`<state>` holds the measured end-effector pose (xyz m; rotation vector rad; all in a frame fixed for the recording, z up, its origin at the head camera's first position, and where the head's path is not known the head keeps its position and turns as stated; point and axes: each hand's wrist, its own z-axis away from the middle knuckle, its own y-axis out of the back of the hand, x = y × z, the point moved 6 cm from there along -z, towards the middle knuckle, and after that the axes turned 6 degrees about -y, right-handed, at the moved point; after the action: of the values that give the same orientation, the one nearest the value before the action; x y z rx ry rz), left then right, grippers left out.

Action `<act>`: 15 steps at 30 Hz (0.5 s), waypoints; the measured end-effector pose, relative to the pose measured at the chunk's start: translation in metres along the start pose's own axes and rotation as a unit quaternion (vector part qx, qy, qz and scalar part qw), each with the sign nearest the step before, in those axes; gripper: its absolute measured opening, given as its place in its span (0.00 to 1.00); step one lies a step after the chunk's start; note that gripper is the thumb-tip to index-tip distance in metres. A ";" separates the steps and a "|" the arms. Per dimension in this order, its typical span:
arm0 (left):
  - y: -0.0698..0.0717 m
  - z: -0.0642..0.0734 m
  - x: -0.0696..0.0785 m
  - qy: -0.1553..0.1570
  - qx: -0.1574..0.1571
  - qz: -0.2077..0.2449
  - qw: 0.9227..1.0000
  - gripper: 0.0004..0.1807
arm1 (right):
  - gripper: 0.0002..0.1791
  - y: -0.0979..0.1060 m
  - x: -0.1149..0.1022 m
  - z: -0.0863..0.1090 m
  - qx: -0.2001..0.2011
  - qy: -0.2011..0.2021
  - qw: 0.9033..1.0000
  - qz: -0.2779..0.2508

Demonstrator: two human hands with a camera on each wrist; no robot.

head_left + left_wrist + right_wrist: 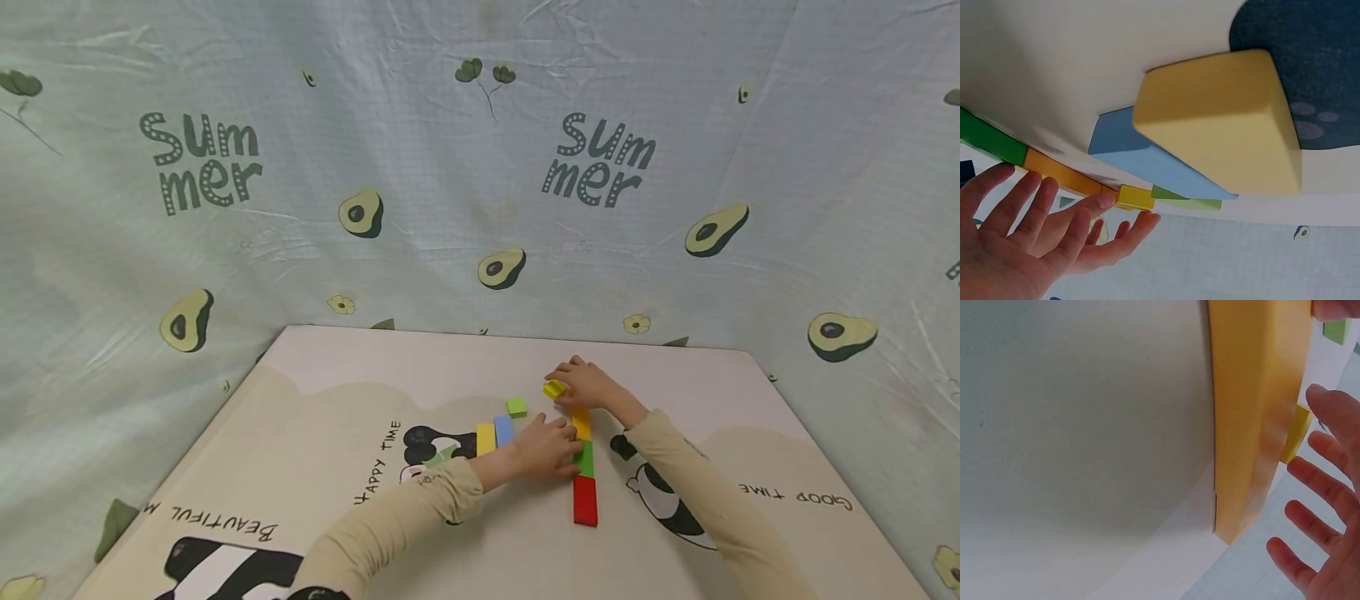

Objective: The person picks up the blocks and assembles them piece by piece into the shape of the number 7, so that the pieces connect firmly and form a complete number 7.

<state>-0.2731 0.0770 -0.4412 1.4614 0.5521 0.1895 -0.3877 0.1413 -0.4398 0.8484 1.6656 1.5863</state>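
A row of blocks runs away from the person: red (585,501), green (587,458) and orange (582,423). At its far end, my right hand (592,388) has its thumb and fingers around a small yellow block (555,389); contact is partly hidden. My left hand (546,448) lies beside the row, its spread fingers close to the green and orange blocks, as the left wrist view shows. Left of that hand stand a blue block (504,430) and a pale yellow block (486,438). A light green block (516,407) sits farther back.
The tabletop (420,542) has a printed cloth with cartoon pandas and lettering. Behind and at both sides hangs a curtain (420,167) with avocado prints. Another pale green shape (441,455) lies near the left forearm.
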 end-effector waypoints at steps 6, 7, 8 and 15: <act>0.001 0.000 0.001 0.002 0.000 -0.014 1.000 0.21 | 0.21 -0.004 0.002 -0.002 0.004 -0.002 1.000 0.004; 0.001 0.000 0.001 0.002 0.000 -0.016 1.000 0.21 | 0.21 -0.005 0.003 -0.002 0.005 -0.002 1.000 0.007; 0.001 0.000 0.002 0.002 0.000 -0.016 1.000 0.21 | 0.21 -0.006 0.003 -0.002 0.005 -0.003 1.000 0.009; 0.001 -0.001 0.002 0.001 -0.001 -0.017 1.000 0.21 | 0.18 -0.007 0.003 -0.004 0.018 0.003 0.999 0.028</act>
<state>-0.2712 0.0791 -0.4405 1.4494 0.5781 0.1640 -0.3928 0.1408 -0.4471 0.9166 1.6924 1.6029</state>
